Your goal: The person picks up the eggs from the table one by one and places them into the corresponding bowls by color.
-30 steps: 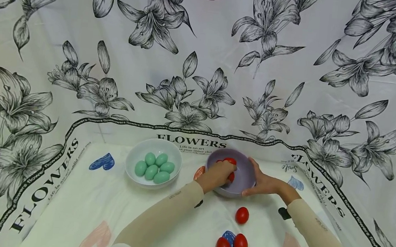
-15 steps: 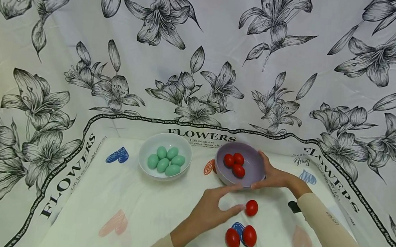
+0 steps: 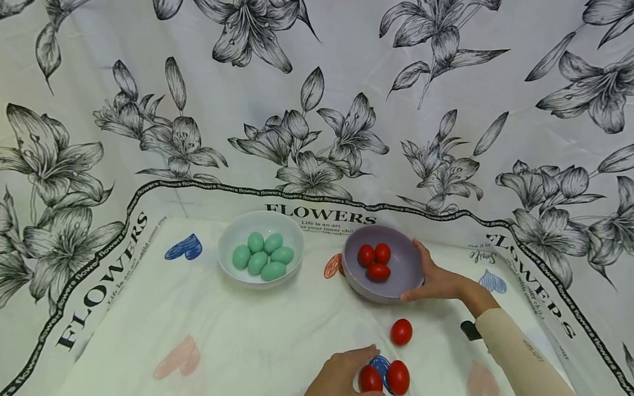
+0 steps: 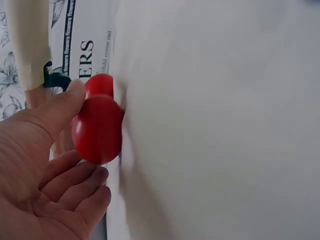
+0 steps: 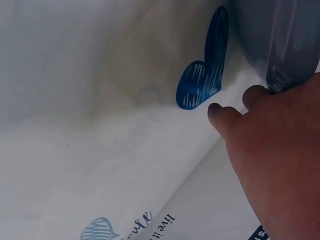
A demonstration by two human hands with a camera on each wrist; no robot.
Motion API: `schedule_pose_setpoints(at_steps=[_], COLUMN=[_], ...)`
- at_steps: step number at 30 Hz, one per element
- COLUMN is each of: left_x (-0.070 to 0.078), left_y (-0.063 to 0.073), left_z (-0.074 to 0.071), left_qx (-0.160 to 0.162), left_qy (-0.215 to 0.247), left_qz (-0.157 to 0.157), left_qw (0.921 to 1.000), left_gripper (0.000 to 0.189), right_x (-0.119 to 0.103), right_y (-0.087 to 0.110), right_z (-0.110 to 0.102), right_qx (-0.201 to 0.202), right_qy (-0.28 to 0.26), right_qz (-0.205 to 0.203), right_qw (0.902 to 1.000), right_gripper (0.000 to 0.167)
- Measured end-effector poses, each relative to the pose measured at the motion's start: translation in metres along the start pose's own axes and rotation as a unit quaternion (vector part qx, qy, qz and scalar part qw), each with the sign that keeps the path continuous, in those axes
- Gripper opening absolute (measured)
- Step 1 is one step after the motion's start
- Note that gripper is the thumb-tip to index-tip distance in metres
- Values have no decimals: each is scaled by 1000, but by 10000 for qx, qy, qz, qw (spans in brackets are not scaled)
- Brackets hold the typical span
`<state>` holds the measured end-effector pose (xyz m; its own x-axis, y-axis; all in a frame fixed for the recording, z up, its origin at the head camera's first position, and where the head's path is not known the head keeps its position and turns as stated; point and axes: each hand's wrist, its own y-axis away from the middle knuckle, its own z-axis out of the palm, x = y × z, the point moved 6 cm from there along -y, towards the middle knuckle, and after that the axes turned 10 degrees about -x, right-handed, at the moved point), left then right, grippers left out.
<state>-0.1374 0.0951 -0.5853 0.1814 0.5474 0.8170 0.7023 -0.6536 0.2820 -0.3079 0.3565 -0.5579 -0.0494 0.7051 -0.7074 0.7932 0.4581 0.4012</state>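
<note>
In the head view my left hand (image 3: 334,385) is at the front of the table, thumb and fingers spread to either side of a red egg (image 3: 371,379). The left wrist view shows the same egg (image 4: 98,131) between thumb and fingers, with a small gap above the lower fingertips. Another red egg (image 3: 398,378) lies just right of it, and a third red egg (image 3: 401,332) a little farther back. My right hand (image 3: 438,283) holds the right side of a purple bowl (image 3: 410,263), thumb in front and fingers behind. Three red eggs (image 3: 375,261) sit inside that bowl.
Left of the purple bowl stands a white bowl (image 3: 229,234) with several pale green eggs (image 3: 263,255). A white cloth (image 3: 259,337) printed with hearts and lettering covers the table. Behind it hangs a flower-patterned curtain (image 3: 363,57).
My left hand has come out of the purple bowl, leaving the red eggs there, and moved toward the front, around a red egg on the cloth. The right hand stays at the bowl.
</note>
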Motion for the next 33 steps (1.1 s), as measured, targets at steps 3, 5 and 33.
schedule_pose_setpoints(at_steps=[3, 5, 33], left_x=[-4, -6, 38], left_y=[-2, -1, 15], left_z=[9, 11, -68], left_qx=[-186, -204, 1334], left_qy=[129, 165, 510], left_qz=[-266, -353, 2159], left_qw=[9994, 9990, 9659], left_gripper=[75, 74, 68], right_x=[-1, -2, 4], right_y=[-1, -3, 0], right_z=[0, 0, 0], right_qx=[-39, -53, -9], right_qy=[51, 43, 57], right_qz=[-71, -93, -34], right_qw=[10000, 9999, 10000], right_gripper=[145, 144, 147])
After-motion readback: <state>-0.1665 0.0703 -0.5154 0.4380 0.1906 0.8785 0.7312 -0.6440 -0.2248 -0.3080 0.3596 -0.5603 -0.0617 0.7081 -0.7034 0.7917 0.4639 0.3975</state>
